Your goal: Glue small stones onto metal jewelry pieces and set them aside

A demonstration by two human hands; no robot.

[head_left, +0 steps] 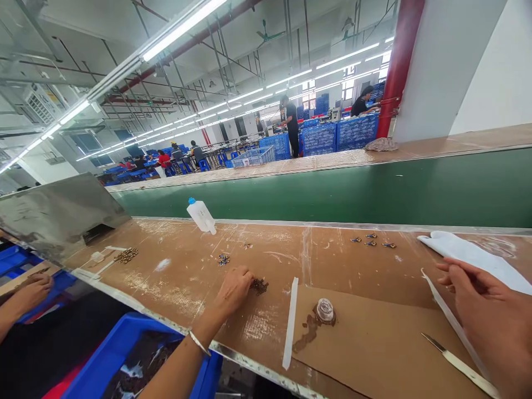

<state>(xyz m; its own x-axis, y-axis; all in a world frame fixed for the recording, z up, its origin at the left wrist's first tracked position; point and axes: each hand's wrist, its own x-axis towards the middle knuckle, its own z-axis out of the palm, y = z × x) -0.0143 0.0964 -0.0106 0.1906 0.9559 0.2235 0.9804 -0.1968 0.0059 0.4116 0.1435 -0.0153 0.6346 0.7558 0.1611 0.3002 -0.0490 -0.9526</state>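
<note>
My left hand [235,288], with a bangle on the wrist, reaches over the brown tabletop. Its fingertips are pressed together at the edge of a small pile of dark metal parts [260,286], and what they pinch is hidden. To the right, my right hand [484,302] hovers with thumb and fingers closed together; anything between them is too small to make out. Below it lies a pointed tool with a pale handle [461,363], on a cardboard sheet [374,338]. A small clear round container [325,311] stands on that sheet beside a wet brown stain.
Several blue-and-metal pieces [371,243] lie farther back, near a white cloth [477,257]. Another small cluster [224,259], a brass-coloured pile [126,255] and a white bottle [201,215] are leftward. A green belt [291,194] runs behind. A co-worker's hand [35,291] is far left.
</note>
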